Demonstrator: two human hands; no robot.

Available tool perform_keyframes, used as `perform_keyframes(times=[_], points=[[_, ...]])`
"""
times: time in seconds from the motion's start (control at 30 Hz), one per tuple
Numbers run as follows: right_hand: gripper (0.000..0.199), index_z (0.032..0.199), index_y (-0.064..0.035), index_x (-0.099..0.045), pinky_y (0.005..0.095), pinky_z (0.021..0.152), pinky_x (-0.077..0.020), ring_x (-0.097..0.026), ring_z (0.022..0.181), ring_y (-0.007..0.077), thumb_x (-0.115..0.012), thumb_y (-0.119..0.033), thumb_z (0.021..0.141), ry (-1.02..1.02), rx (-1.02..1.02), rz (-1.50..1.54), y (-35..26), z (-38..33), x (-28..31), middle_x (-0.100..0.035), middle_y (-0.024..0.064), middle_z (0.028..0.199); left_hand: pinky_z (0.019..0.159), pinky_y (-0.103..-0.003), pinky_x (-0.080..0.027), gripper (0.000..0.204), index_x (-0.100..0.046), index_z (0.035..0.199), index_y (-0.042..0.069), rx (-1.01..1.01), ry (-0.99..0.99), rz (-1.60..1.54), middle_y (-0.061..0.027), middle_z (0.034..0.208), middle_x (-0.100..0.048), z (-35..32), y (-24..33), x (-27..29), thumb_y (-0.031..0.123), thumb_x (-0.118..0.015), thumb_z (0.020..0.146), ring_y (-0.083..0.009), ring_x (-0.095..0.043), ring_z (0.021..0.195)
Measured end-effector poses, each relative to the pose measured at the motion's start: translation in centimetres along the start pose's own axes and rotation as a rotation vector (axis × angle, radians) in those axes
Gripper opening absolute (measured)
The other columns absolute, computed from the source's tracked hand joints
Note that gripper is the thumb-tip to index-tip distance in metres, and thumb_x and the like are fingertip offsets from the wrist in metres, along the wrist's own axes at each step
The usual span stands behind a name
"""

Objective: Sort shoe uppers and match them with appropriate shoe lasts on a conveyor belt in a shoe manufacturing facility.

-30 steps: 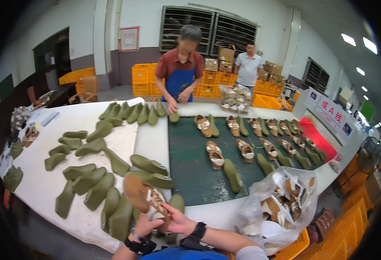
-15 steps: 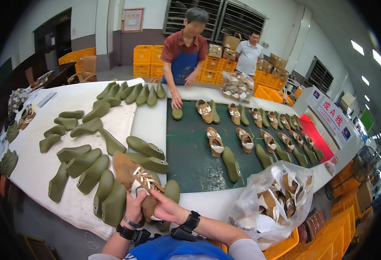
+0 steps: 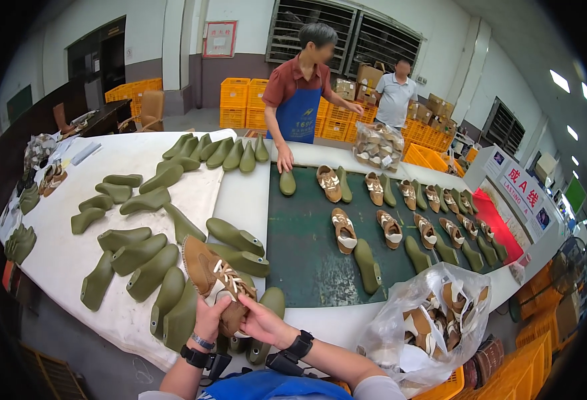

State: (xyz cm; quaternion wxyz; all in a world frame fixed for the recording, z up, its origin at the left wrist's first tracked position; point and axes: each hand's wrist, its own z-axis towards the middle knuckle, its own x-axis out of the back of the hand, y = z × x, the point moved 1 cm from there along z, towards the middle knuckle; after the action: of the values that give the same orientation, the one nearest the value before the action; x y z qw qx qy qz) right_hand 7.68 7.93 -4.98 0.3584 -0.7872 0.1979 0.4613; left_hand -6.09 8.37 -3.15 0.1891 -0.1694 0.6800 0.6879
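Note:
A brown shoe (image 3: pixel 207 267) with white laces and pale trim is in both my hands, toe pointing up and away from me. My left hand (image 3: pixel 209 321) grips its left side near the heel. My right hand (image 3: pixel 265 321) holds the other side, thumb towards the opening. Beneath and around the shoe lie green shoe lasts (image 3: pixel 153 272) on a white cloth (image 3: pixel 67 280). To the right, a green conveyor belt (image 3: pixel 313 283) carries brown shoes (image 3: pixel 343 230) and more lasts in two rows.
An open plastic bag (image 3: pixel 380 327) of brown shoes stands close at my right. Across the table, a co-worker in a blue apron touches a last (image 3: pixel 287 183) on the belt. A second bag of shoes (image 3: pixel 378 147) sits at the far edge. Orange crates (image 3: pixel 235 100) are stacked behind.
The co-worker across the table has turned to the right and stretched one arm out towards the far bag. The shoe stays in my hands, nearly unmoved; the view has shifted slightly.

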Motion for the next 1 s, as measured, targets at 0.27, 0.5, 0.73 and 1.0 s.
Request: perform_keyframes(times=[0.27,0.5,0.73,1.0], points=[[0.032,0.116,-0.0049,-0.055,0.0288,0.079,-0.0503,-0.060,0.085,0.0148,-0.055,-0.026,0.091,0.035,-0.026,-0.571,-4.2,-0.6,1.2,-0.061,0.0033,0.098,0.087,-0.032,-0.048,0.044,-0.042,0.124,0.001,-0.067,0.153,0.015,-0.0091,0.111,-0.056,1.1,1.0,4.1,0.014,-0.059,0.085,-0.0193,-0.057,0.101],[0.034,0.107,-0.0070,-0.062,0.0425,0.083,-0.0482,-0.061,0.094,0.0335,-0.058,-0.023,0.077,0.145,0.157,-2.143,-8.1,3.5,11.2,-0.064,0.0169,0.100,0.097,-0.039,-0.041,0.050,-0.042,0.129,0.004,0.278,0.069,-0.238,-0.0116,0.124,-0.053,-1.6,-2.8,7.3,0.040,-0.042,0.094,-0.0251,-0.052,0.111],[0.034,0.107,-0.0097,-0.061,0.0424,0.082,-0.0480,-0.059,0.096,0.0315,-0.061,-0.027,0.077,0.295,0.194,-2.198,-15.0,8.4,9.9,-0.063,0.0145,0.101,0.100,-0.040,-0.038,0.056,-0.036,0.133,0.005,0.415,0.023,-0.211,-0.0121,0.128,-0.049,-2.6,-5.2,7.2,0.046,-0.037,0.095,-0.0266,-0.050,0.115],[0.043,0.113,-0.0100,-0.055,0.0429,0.074,-0.0496,-0.060,0.091,0.0326,-0.059,-0.039,0.081,0.268,0.395,-2.219,-15.6,15.1,8.8,-0.061,0.0174,0.100,0.102,-0.042,-0.037,0.056,-0.031,0.136,0.005,0.474,0.023,-0.145,-0.0140,0.132,-0.045,-2.7,-7.7,9.3,0.042,-0.039,0.095,-0.0290,-0.047,0.118]])
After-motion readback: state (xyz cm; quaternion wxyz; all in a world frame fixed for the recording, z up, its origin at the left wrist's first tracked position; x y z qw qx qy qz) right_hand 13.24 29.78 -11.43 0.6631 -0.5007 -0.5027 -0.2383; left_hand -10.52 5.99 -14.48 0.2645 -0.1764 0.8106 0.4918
